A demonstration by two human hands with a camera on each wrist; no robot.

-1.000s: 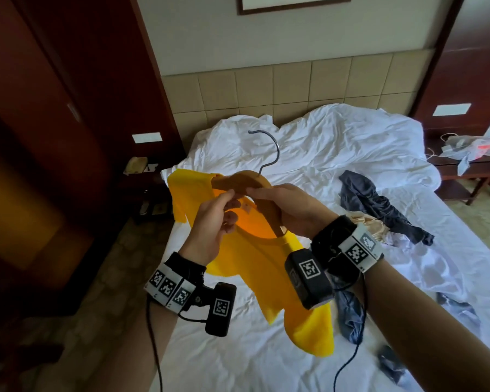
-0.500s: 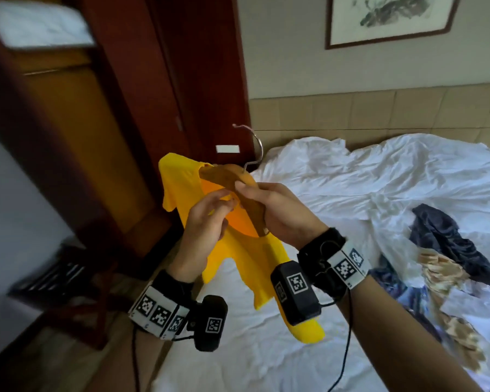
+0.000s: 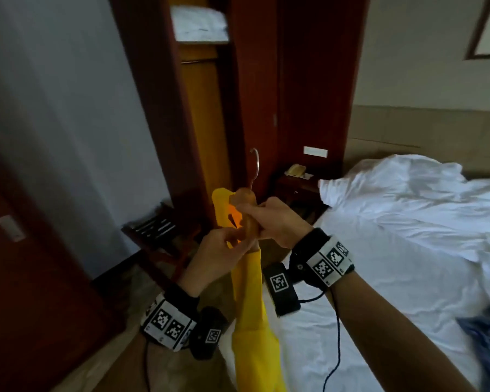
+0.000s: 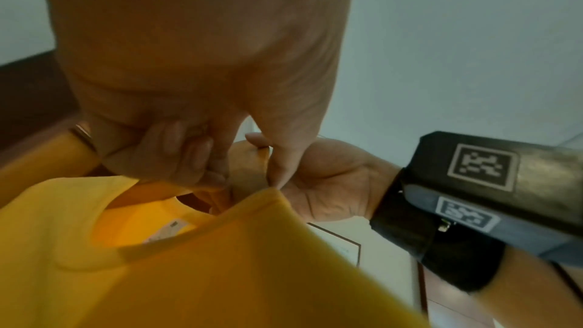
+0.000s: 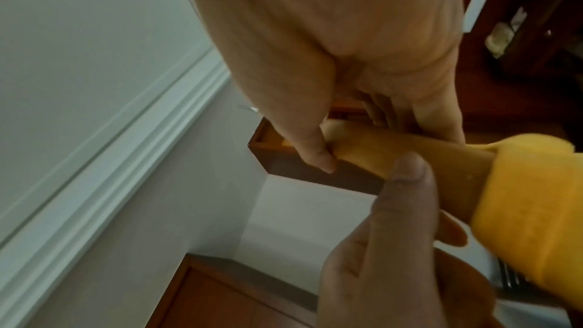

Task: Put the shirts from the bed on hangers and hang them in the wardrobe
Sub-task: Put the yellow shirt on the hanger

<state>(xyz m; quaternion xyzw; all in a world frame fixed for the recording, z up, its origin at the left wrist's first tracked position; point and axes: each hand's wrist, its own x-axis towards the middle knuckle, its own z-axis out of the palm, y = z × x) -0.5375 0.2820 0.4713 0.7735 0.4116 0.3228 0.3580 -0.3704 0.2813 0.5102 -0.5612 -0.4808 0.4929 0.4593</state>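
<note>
A yellow shirt [image 3: 251,304] hangs edge-on from a wooden hanger [image 3: 248,219] with a metal hook [image 3: 255,165], held in mid-air in front of the open wardrobe [image 3: 204,114]. My right hand [image 3: 272,222] grips the hanger's bare arm [image 5: 410,158]. My left hand [image 3: 224,250] pinches the shirt's collar [image 4: 202,231] beside that arm. In the left wrist view the yellow shirt [image 4: 189,271] fills the lower frame, its neck label showing. The right wrist view shows the yellow shirt [image 5: 533,201] gathered over the hanger's end.
The bed [image 3: 393,250] with rumpled white sheets lies to the right, a dark blue garment [image 3: 487,332] at its edge. A nightstand with a telephone [image 3: 294,170] stands by the wardrobe. A luggage rack [image 3: 153,230] sits below the wardrobe opening. A folded white blanket [image 3: 198,24] lies on the top shelf.
The view has swung left from the bed to the wardrobe. The hanger and shirt have turned edge-on toward the wardrobe. Both hands keep their hold.
</note>
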